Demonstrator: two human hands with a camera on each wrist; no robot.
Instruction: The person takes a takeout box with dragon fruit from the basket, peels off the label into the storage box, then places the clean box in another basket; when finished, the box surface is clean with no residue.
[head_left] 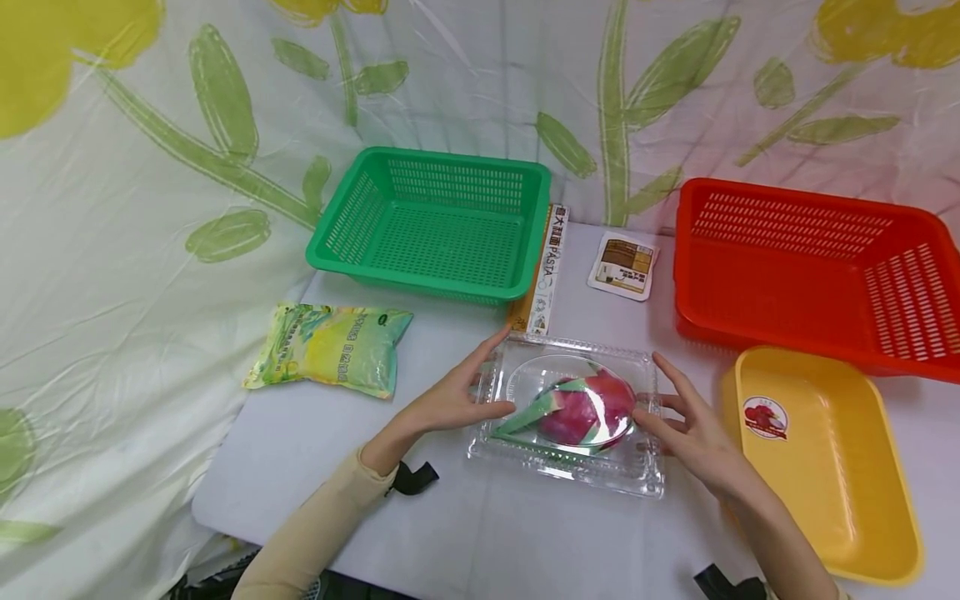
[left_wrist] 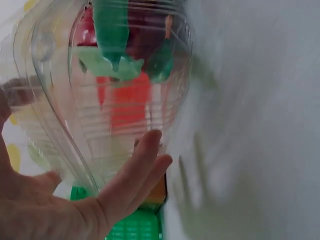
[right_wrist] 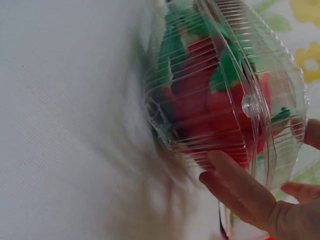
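A clear plastic clamshell box [head_left: 600, 479] is between both hands in the head view, its lid down. Inside lies a dragon fruit [head_left: 592, 408], red with green scales. My left hand [head_left: 450, 400] grips the box's left end, thumb over the lid and fingers around the side. At the opposite end my right hand [head_left: 693, 433] holds it the same way. Both wrist views show fingertips low on the ribbed wall [left_wrist: 95, 135] and a shadow on the white table beside it. The lid's button snap [right_wrist: 251, 105] sits at the rim.
Behind the box stands a green basket [head_left: 450, 283], overlapping a pasta box [head_left: 551, 267]. A white packet [head_left: 624, 265] lies between it and the red basket [head_left: 780, 292]. At right is a yellow tub [head_left: 817, 467]; at left, a yellow-green bag [head_left: 330, 346].
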